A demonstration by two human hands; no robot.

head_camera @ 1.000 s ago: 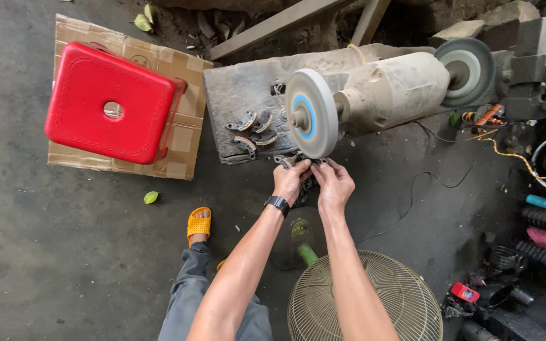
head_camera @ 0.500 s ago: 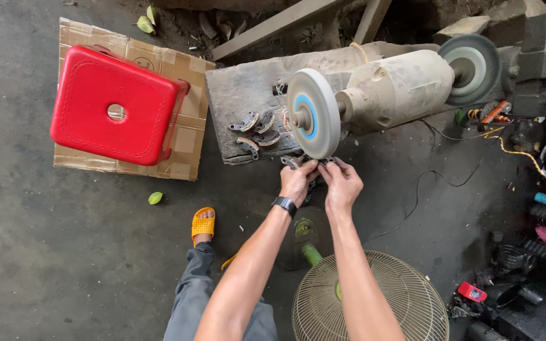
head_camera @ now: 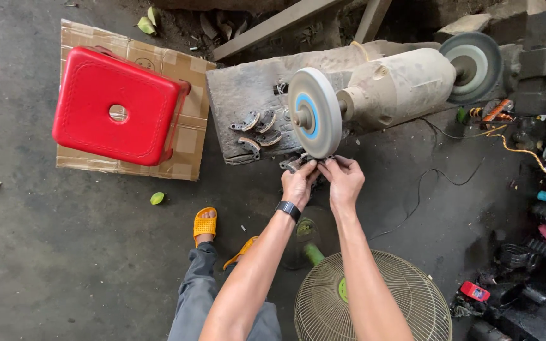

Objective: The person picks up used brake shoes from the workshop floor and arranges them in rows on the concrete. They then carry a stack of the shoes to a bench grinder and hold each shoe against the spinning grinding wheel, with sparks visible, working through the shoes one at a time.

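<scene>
- Hands meet just below the grey grinding wheel (head_camera: pixel 315 121), at the front edge of the dusty slab (head_camera: pixel 241 95) that carries the grinder.
- The left hand (head_camera: pixel 298 184), a black watch (head_camera: pixel 289 210) on its wrist, has its fingers curled in close, pinching a small dark metal piece (head_camera: pixel 295 164) from the left.
- The right hand (head_camera: pixel 344 180) has its fingers bent and nearly closed on the same piece from the right; thumb and fingertips touch it.
- The piece sits just under the wheel's lower rim; whether it touches the wheel cannot be told.
- Several curved metal pieces (head_camera: pixel 257 129) lie on the slab, left of the wheel, near its front edge.
- The grinder's motor body (head_camera: pixel 399 88) runs to a second wheel (head_camera: pixel 472 66) at the far right end.
- A red plastic stool (head_camera: pixel 118 107) rests on flattened cardboard (head_camera: pixel 191 136) on the floor, well apart to the left.
- A fan guard (head_camera: pixel 374 303) stands beneath the forearms, and an orange sandal (head_camera: pixel 205 224) is left of them.
</scene>
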